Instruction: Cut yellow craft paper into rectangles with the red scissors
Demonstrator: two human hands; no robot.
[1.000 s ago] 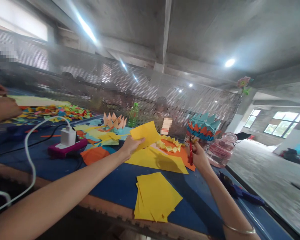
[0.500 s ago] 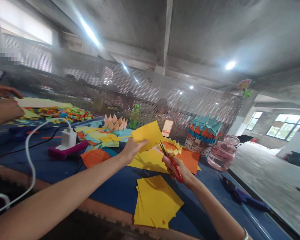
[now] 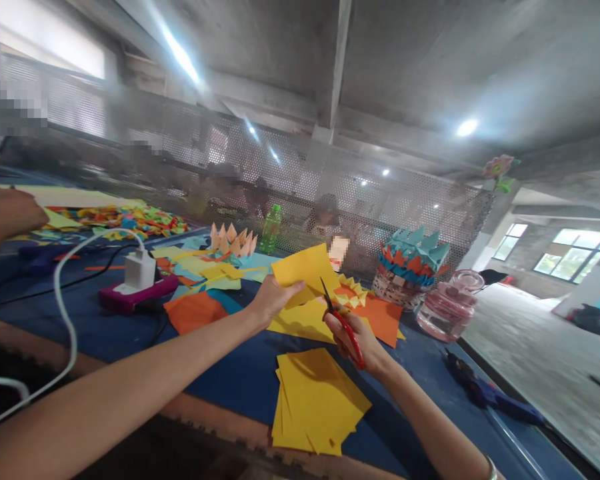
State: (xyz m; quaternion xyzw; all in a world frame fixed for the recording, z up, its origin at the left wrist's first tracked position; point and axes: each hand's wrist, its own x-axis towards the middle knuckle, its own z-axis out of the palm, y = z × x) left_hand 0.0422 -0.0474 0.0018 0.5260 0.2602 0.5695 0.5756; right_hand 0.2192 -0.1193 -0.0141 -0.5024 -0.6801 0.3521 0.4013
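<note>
My left hand (image 3: 275, 298) pinches a yellow paper sheet (image 3: 303, 270) by its lower left part, raised above the table. In my right hand (image 3: 353, 333) is a pair of red-handled scissors (image 3: 349, 337), its dark blades pointing up and left beside the sheet's right edge. Whether the blades touch the paper I cannot tell. Below both hands a stack of yellow paper squares (image 3: 320, 400) lies at the table's front edge. Behind the hands is a larger yellow sheet (image 3: 300, 320), partly covered by an orange sheet (image 3: 384, 323) and a pointed yellow paper ring (image 3: 351, 293).
At the right stand a basket with folded paper rings (image 3: 400, 287), a pink glass jar (image 3: 445, 310) and a blue glue gun (image 3: 490, 393). Left are a purple power strip (image 3: 125, 298), a white cable (image 3: 63, 300) and a green bottle (image 3: 271, 230). Another person's hand (image 3: 15, 212) works far left.
The yellow sheet in my left hand has shifted slightly right, closer to the scissors. The view has also moved a little. The other person's hands at the far left have moved.
</note>
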